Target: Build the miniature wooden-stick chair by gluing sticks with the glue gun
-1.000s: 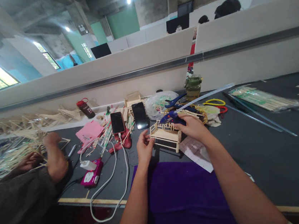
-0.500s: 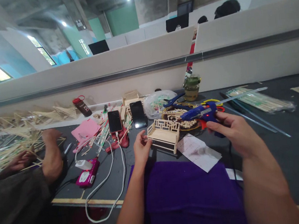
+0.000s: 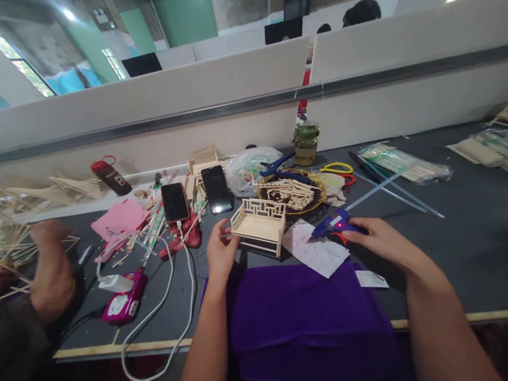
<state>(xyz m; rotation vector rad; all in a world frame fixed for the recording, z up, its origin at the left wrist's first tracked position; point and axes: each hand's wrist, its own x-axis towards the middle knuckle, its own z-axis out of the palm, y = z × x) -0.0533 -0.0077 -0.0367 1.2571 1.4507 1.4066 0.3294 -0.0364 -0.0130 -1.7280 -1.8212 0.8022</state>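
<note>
My left hand (image 3: 221, 252) pinches the left end of a small wooden model bench (image 3: 259, 227), which has a lattice back and stands upright just above or on the table. My right hand (image 3: 381, 238) is wrapped round a blue glue gun (image 3: 335, 224) with an orange trigger and a small red light. A clear glue stick (image 3: 375, 189) sticks out of the gun's rear. The gun's nozzle is over a white sheet of paper (image 3: 319, 255), to the right of the bench and apart from it. A purple cloth (image 3: 295, 308) lies in front of me.
Behind the bench sit a basket of short wooden pieces (image 3: 291, 193), blue pliers (image 3: 277, 164) and a jar (image 3: 307, 144). Two phones (image 3: 175, 203) and a purple power strip (image 3: 125, 297) with a white cable are on the left. A co-worker's hand (image 3: 51, 262) is among sticks at far left.
The glue gun in my right hand has come down and away from the bench, over the paper. My left hand stays on the bench. The whole view has turned a little to the right.
</note>
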